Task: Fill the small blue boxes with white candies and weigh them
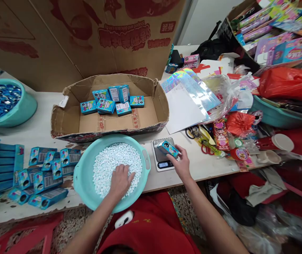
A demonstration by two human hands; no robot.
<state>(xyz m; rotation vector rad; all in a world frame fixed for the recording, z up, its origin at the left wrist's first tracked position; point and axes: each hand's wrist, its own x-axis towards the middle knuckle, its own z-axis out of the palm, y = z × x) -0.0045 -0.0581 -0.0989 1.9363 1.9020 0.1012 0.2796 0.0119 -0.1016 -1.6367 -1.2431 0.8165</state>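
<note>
My left hand [121, 180] rests on the small white candies [103, 160] in a round turquoise basin [83, 176]. Its thumb is apart from the fingers, whose tips dip among the candies. At the digital scale [166, 165], my right hand [182, 163] grips a small blue candy box [170, 148] between thumb and fingers. The box is tilted over the scale's plate; whether it touches the plate I cannot tell. A round dark hole shows on the box, and digits are lit on the scale's display.
An open cardboard tray [151, 106] behind the basin holds several blue boxes [106, 106]. More blue boxes [47, 181] lie at the left, below a bowl of blue-and-silver pieces [25, 109]. Right of the scale are scissors [189, 134], white paper [184, 109] and wrappers. A big carton [68, 53] stands behind.
</note>
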